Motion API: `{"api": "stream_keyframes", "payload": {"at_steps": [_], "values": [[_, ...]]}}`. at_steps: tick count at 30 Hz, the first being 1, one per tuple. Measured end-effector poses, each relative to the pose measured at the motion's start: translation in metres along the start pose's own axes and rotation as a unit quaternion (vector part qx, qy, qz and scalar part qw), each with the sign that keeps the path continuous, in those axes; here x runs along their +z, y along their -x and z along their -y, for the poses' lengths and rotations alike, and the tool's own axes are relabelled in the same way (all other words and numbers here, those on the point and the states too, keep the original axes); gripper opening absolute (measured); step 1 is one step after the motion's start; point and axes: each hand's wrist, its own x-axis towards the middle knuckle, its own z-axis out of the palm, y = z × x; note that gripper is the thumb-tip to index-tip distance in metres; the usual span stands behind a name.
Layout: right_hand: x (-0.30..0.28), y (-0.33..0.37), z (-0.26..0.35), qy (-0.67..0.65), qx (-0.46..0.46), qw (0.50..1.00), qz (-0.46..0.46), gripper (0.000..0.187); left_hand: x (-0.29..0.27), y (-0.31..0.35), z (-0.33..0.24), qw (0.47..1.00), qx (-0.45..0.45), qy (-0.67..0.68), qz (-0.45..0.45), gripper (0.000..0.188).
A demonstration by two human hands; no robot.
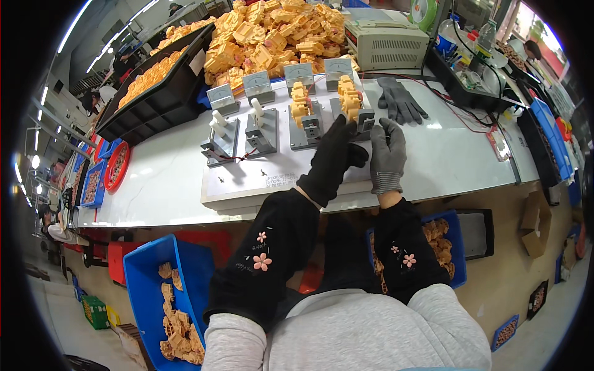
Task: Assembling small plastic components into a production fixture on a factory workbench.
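Note:
My left hand (334,153), in a black glove, reaches up to the front of the rightmost test station. Its fingers are stretched and the thumb stands apart; I see nothing in it. Beside it my right hand (388,151), in a grey glove, has its fingers extended, slightly bent, close to the station's grey metal block (366,117). I cannot tell whether they touch the block. A yellow-orange plastic part (350,99) sits upright on this station. Another yellow-orange part (300,105) stands on the neighbouring station. Both stations belong to a white fixture board (247,185).
Several analog meters (258,86) line the board's back. Two left stations carry white posts (218,123). Behind rises a large heap of yellow-orange parts (272,37). A grey glove (401,100) lies right, near a beige instrument (387,43). A blue bin (185,260) stands below left.

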Motion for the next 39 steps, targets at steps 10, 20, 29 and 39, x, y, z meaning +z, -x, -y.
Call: {"api": "stream_keyframes", "payload": {"at_steps": [10,20,29,39], "values": [[0.004,0.0,0.002,0.057,0.02,0.997,0.052,0.034,0.023,-0.022,-0.038,0.56,0.327,-0.761,0.017,0.061],[0.0,0.004,0.018,0.159,0.04,0.985,0.05,0.035,0.015,-0.057,-0.05,0.613,0.158,-0.764,0.12,0.057],[0.001,0.003,0.009,0.072,0.084,0.992,0.065,0.033,0.014,-0.042,-0.056,0.563,0.187,-0.793,0.142,0.052],[0.001,-0.002,-0.004,0.065,0.023,0.996,0.051,0.016,0.016,-0.04,-0.05,0.577,0.175,-0.792,0.097,0.055]]}}
